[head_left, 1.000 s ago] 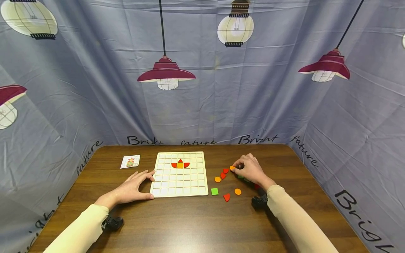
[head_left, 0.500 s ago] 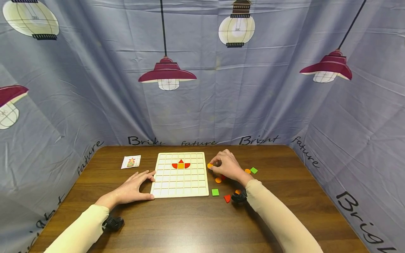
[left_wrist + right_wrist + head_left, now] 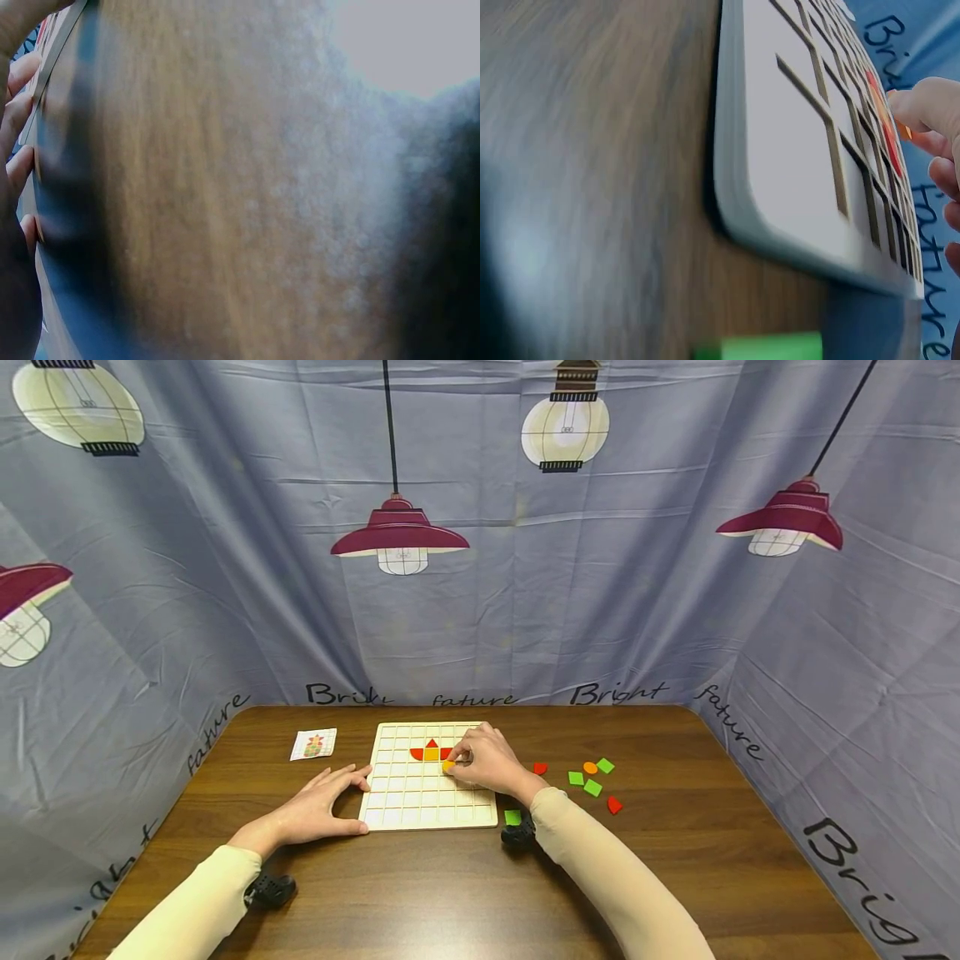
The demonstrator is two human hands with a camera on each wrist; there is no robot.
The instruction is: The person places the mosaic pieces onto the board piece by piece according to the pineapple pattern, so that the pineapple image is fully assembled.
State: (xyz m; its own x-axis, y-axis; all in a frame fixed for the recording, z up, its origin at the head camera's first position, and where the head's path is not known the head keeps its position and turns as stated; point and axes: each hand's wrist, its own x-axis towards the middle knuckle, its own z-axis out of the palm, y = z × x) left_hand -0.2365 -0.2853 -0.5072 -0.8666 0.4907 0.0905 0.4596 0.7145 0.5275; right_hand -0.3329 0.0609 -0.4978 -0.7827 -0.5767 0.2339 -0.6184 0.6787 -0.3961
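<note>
A cream grid board lies on the table. In its upper part sit a red triangle, an orange square and two red quarter-round pieces on either side of the square. My right hand is over the board's right half, pinching an orange round piece just below the right red piece. My left hand rests at the board's left edge, thumb and fingers spread along it and touching it. In the left wrist view its fingers show against the board's side.
Right of the board lie several green squares, an orange circle and red pieces. Another green square lies close by the board's lower right corner. A card with a pineapple picture is at the back left. A curtain surrounds the table.
My right hand has carried the orange round piece leftward from the loose pieces to over the board, uncovering green and red pieces at the right. My left hand has stayed at the board's edge.
</note>
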